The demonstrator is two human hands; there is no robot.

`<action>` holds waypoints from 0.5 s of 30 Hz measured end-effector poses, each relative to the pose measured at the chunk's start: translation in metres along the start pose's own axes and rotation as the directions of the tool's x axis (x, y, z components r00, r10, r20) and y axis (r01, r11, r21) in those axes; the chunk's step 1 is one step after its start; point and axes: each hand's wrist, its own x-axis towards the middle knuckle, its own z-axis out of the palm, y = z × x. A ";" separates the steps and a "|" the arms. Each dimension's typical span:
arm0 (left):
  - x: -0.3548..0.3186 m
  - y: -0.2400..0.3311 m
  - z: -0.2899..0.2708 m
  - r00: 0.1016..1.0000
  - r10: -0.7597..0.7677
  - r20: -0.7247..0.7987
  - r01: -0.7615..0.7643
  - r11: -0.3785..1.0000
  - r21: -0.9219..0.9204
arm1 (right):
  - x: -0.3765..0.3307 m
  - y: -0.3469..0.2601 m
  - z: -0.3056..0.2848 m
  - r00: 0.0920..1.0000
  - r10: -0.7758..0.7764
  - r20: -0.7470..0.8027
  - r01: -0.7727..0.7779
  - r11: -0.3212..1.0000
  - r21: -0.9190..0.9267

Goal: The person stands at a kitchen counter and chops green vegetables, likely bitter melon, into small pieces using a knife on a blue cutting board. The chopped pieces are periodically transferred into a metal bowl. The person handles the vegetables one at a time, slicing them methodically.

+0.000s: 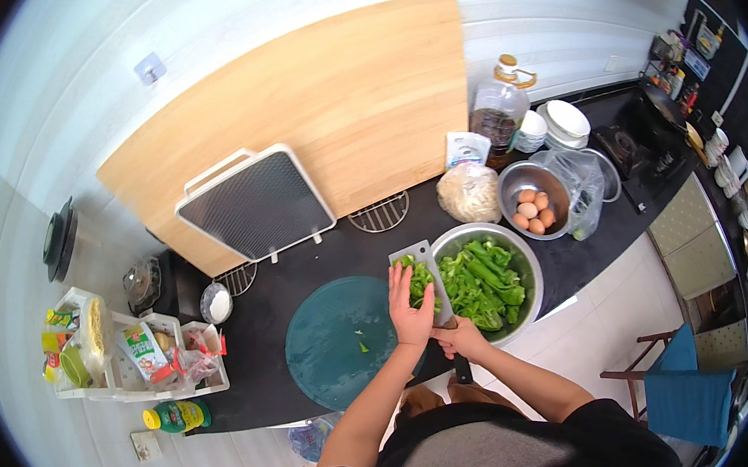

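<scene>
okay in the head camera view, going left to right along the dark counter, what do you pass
White plastic rack of packets → small white-filled bowl → round teal cutting board → left hand on chopped greens → steel bowl of green peppers → steel bowl of eggs → stove.

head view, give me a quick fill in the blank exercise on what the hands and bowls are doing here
1. The right hand grips a ____ by its handle.
2. The left hand presses chopped green pepper against the flat ____.
3. The big bowl holds green ____.
4. The small bowl holds ____.

Missing words: cleaver; blade; peppers; eggs
</scene>
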 end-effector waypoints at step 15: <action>-0.023 -0.015 0.080 0.921 0.273 0.279 -0.313 0.943 0.111 | -0.044 -0.034 -0.123 0.736 -0.555 -0.389 0.037 0.606 -0.795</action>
